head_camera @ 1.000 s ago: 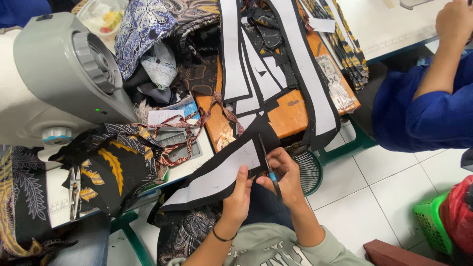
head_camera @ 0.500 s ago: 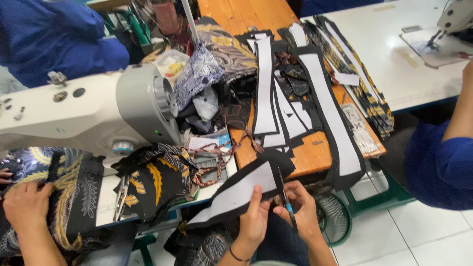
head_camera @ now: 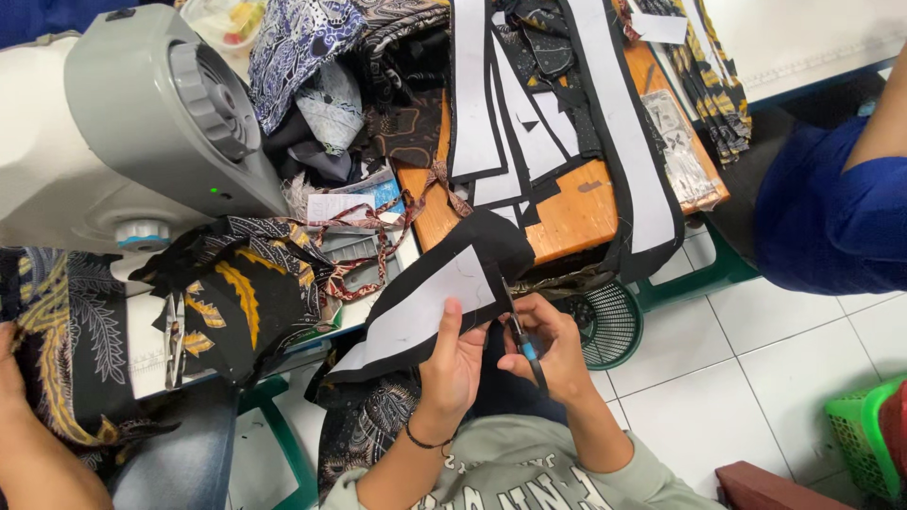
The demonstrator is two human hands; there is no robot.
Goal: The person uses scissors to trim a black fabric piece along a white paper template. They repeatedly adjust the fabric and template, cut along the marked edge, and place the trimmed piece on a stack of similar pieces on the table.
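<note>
A black fabric piece backed with a white panel was held up in front of the person, just below the edge of the surface. It was gripped along its lower edge by the left hand, the thumb laid flat on the white panel and the fingers curled behind. The right hand was closed around a small pair of snips with a blue grip, whose blades met the right edge of the fabric piece where black cloth folds over the white.

Just behind the hands, a dark green mesh basket stood on the tiled floor under the surface. On the orange-brown wooden surface above, several long white strips edged in black were laid side by side, some hanging over the near edge. To the left, patterned cloth in black and gold was draped beside a tangle of red-brown ribbon, and a grey sewing machine filled the upper left corner, with blue and white printed fabric heaped behind it.

At the right edge, another person in a blue sleeve was seen, well apart from the hands. At the far left, another person's forearm was seen beside a patterned cloth. A bright green crate stood on the floor at the lower right.
</note>
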